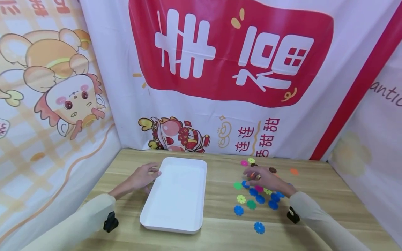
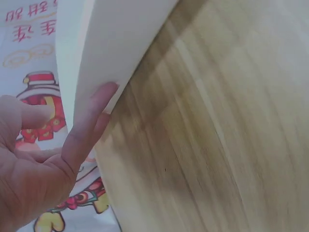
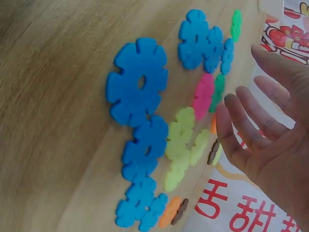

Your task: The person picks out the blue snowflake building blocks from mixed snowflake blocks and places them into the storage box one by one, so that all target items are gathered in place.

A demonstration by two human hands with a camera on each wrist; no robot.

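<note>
A white rectangular tray [image 1: 174, 195] lies on the wooden table. My left hand [image 1: 142, 177] is at its left edge. In the left wrist view, straight fingers [image 2: 89, 113] lie against the tray's outer side, with the thumb apart. On the right, my right hand [image 1: 267, 178] hovers over scattered notched plastic discs. Its fingers [image 3: 248, 113] are loosely bent and spread in the right wrist view, with nothing between them. Around it lie blue discs [image 3: 140, 82], yellow discs [image 3: 179, 133], a pink disc [image 3: 203, 96] and a green disc [image 1: 251, 204]. The hand hides some of the discs.
One blue disc [image 1: 259, 228] lies apart nearer the front, and an orange disc [image 1: 294, 171] farther back on the right. Printed cloths hang behind the table [image 1: 220, 216] and along both sides. Each wrist wears a black device [image 1: 111, 222].
</note>
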